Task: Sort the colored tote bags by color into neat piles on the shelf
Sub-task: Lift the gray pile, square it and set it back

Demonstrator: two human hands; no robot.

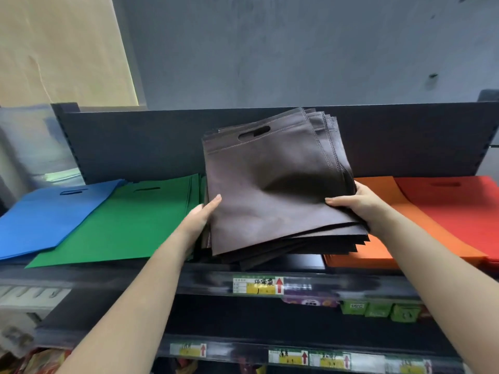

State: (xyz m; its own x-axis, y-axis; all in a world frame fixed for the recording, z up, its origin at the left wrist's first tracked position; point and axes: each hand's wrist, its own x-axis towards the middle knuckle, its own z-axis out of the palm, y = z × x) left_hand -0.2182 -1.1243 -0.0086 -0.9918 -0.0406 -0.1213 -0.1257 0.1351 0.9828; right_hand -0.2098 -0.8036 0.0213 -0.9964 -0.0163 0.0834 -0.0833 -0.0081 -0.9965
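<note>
A thick stack of dark brown tote bags [275, 184] is tilted up off the top shelf [205, 276], its far edge leaning toward the back panel. My right hand [359, 203] grips the stack's right edge, thumb on top and fingers underneath. My left hand [201, 214] presses flat against the stack's left edge with straight fingers. Flat piles lie on either side: blue bags [46, 211] far left, green bags [121, 220] beside them, orange bags [378, 244] right of the brown stack, and red bags [453, 211] far right.
The shelf's dark back panel [135, 141] rises behind the piles. A price label [258, 285] sits on the shelf's front rail. Lower shelves hold green packets [378, 310] and more labels. A grey wall stands behind.
</note>
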